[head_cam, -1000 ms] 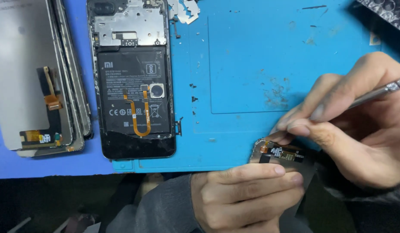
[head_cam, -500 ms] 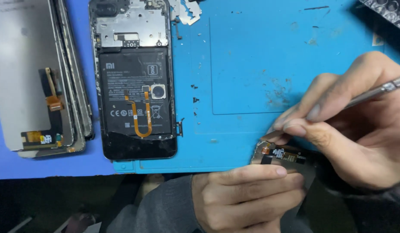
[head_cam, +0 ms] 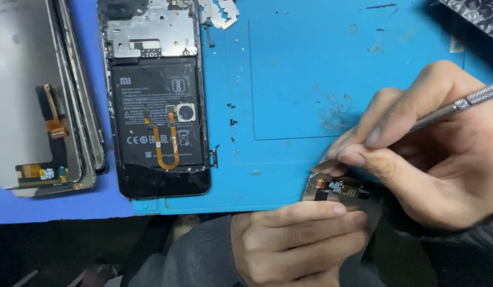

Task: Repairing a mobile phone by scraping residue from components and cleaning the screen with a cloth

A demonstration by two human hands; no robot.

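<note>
Grey detached screens far left (stacked)

Under my right hand lies a bright blue rubber work mat, flecked with dark specks. My left hand pinches a black-and-silver screen part with a copper-orange patch. Far left of both hands, the opened black phone shows a silver shield, black battery and orange ribbon.

Opened phone lay on mat, well left of both hands. Screen panels lay further left. Small part sat between left hand and right hand, at mat's near edge.
</note>
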